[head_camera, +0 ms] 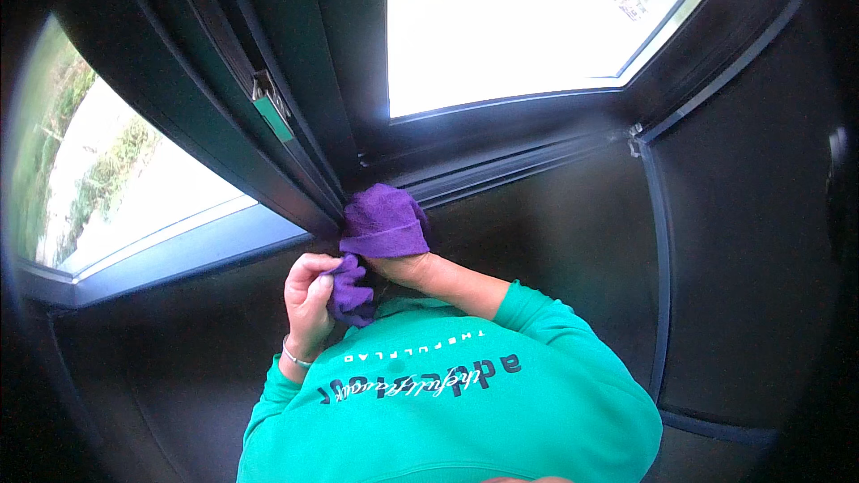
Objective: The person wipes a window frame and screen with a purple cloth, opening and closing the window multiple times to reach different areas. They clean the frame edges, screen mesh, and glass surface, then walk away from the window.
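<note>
My left hand (310, 295) pinches a crumpled piece of purple cloth (351, 295) between thumb and fingers, just left of my right wrist. More purple cloth (384, 221), with a folded edge near the wrist, covers my right hand (401, 268) like a mitt and hides its fingers. The covered hand is at the lower corner where a dark upright frame (295, 168) meets a bottom rail (503, 168). I cannot tell whether the two purple parts are one cloth.
A metal latch plate (272, 107) with a green-looking face sits in the upright frame. Bright glass panes lie at the left (114, 181) and upper right (496, 40). Dark panels (564, 248) run below the rail, and a small fitting (635, 139) marks its right end.
</note>
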A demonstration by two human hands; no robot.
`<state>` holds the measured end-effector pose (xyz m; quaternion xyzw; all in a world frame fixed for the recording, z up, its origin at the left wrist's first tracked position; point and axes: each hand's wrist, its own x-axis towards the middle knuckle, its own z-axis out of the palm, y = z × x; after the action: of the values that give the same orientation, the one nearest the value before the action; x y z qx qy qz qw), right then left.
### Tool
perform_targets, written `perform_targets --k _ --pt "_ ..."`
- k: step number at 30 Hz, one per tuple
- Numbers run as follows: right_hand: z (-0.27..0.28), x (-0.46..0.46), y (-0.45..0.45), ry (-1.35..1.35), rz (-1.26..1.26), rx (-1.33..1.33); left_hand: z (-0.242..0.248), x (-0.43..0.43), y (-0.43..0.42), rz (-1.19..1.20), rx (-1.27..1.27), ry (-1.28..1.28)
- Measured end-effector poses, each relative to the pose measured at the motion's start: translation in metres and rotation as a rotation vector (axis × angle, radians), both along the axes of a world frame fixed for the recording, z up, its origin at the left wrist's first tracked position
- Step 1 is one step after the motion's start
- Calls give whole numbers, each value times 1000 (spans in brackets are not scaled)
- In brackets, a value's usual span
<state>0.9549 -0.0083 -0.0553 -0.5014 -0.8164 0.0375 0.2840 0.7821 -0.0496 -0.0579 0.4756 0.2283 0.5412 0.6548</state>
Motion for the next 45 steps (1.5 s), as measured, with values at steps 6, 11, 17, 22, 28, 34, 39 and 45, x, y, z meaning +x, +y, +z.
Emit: perform_targets --k 6,11,17,22,28,34,39,45 --pt "-6 56 9 132 -220 252 7 4 6 -118 -63 -79" --pt "-1 163 -1 -81 -446 306 17 53 14 -248 -19 82" --pt "-9 338 -10 -289 -853 341 7 151 37 -421 135 264" --pt "-25 446 -4 -316 -959 -58 -6 243 52 -480 93 224" --pt "-55 394 -13 259 -800 94 -2 199 37 -467 -15 207" --pt "-19 187 -9 11 -254 367 1 87 12 -278 -257 264" --pt "9 29 6 -45 -136 13 1 20 -13 -29 -388 34" --pt "3 18 19 -22 19 185 1 -21 -20 69 -408 -135"
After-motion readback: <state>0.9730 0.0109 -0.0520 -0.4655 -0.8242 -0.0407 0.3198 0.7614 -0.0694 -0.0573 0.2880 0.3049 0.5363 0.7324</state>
